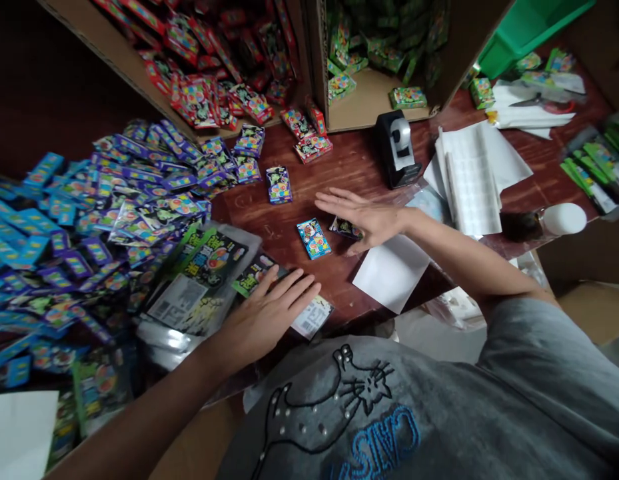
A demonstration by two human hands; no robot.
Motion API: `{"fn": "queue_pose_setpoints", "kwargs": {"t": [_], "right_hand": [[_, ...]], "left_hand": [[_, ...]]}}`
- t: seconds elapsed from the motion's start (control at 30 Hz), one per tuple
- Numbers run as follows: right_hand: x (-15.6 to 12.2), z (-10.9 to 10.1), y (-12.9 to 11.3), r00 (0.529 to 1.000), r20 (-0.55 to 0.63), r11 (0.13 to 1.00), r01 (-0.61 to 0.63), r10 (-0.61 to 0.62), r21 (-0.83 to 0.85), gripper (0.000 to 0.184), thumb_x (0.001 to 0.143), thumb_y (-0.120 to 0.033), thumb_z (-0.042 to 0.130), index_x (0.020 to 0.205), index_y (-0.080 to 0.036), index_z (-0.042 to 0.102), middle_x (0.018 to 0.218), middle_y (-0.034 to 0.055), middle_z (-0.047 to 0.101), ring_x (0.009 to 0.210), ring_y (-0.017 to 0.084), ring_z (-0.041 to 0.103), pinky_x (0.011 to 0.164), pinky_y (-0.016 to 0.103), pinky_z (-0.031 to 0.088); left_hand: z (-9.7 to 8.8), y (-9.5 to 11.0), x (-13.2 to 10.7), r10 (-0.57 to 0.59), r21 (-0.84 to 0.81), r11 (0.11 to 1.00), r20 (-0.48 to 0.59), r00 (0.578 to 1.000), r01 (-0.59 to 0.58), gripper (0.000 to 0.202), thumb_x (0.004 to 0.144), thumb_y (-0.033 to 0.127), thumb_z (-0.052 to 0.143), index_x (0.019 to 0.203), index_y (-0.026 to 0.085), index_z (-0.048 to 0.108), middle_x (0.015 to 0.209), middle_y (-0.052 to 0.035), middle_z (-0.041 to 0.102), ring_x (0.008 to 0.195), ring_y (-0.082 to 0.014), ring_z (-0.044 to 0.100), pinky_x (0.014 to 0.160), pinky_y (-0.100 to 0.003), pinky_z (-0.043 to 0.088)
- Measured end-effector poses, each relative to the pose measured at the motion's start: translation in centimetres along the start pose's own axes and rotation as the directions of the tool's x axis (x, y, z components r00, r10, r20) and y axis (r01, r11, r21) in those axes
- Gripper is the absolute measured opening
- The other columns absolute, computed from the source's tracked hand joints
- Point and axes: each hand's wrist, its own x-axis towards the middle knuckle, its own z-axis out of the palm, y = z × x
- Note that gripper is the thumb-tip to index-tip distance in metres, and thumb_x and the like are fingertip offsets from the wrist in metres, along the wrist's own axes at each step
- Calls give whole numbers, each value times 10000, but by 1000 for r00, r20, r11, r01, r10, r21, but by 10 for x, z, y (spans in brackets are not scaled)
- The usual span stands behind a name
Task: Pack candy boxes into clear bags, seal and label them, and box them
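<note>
My left hand (272, 310), fingers outstretched, lies flat over a printed plastic pouch (314, 317) near the table's front edge. My right hand (372, 219) is open, with its fingers reaching left and its thumb apart. Partly under that hand is a small dark box (343, 228); whether the palm touches it I cannot tell. Just left of it a small blue box (314, 239) lies face up, and a purple box (279, 185) lies farther back. A white paper sheet (392, 272) is below my right wrist. Printed pouches (202, 267) are stacked beyond my left hand.
Blue and purple boxes (119, 200) are heaped at left. Behind stand cartons of red boxes (204, 87) and green boxes (384, 53). A tape dispenser (399, 150), paper sheets (466, 173), a white-capped bottle (544, 221) and scissors (554, 105) lie to the right.
</note>
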Motion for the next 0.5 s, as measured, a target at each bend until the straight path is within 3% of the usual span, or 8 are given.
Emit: {"fn": "queue_pose_setpoints", "kwargs": {"t": [0.07,0.13,0.2,0.27,0.37,0.47,0.5], "right_hand": [[-8,-14,0,992,124,999,-17,20,-32,1132,873,-451,839,1765,-231,178,1851,163,157,1708,401,169,1357,657,198],[-8,-21,-2,977,209,997,-28,43,-73,956,915,-320,775,1735,-226,293,1798,151,334,1651,361,350,1330,604,312],[-1,-21,-5,972,218,989,-55,84,-134,793,957,-315,736,1673,-174,425,1667,176,529,1540,347,511,1274,552,415],[7,-17,-9,974,165,972,-120,154,-203,711,1000,-404,709,1613,-106,505,1537,221,629,1425,364,607,1199,535,493],[8,-11,-10,976,53,951,-193,212,-244,801,1008,-557,682,1621,-80,486,1586,265,564,1415,405,596,1158,563,515],[-3,-13,-3,991,66,970,-96,113,-222,1014,919,-652,759,1711,-167,351,1764,217,355,1554,442,424,1254,627,393],[-6,-14,1,993,100,978,-47,68,-203,1055,892,-651,786,1724,-196,323,1775,190,345,1570,437,390,1274,633,358]], "left_hand": [[-6,8,-1,-50,8,999,-9,999,50,771,881,132,661,1622,303,532,1606,-103,611,1502,-358,533,1323,-620,282],[-13,21,-2,-138,-2,990,-45,989,138,761,885,283,755,1616,274,542,1529,-149,658,1393,-411,596,1232,-630,390],[-16,36,-1,-280,-14,960,-113,953,280,867,850,477,832,1618,207,532,1466,-206,673,1298,-455,618,1100,-627,477],[-9,49,-2,-424,-32,905,-166,890,425,960,822,594,849,1608,148,526,1431,-240,672,1233,-471,622,997,-601,511],[18,60,-9,-558,-68,829,-180,810,555,985,825,638,838,1596,114,518,1490,-260,628,1209,-469,617,954,-569,511],[51,60,-23,-604,-125,797,-188,774,591,991,875,676,768,1626,103,467,1573,-266,566,1252,-463,600,993,-567,491],[60,60,-27,-605,-151,796,-195,772,586,985,900,683,732,1640,101,442,1584,-263,557,1269,-456,594,1015,-567,482]]}}
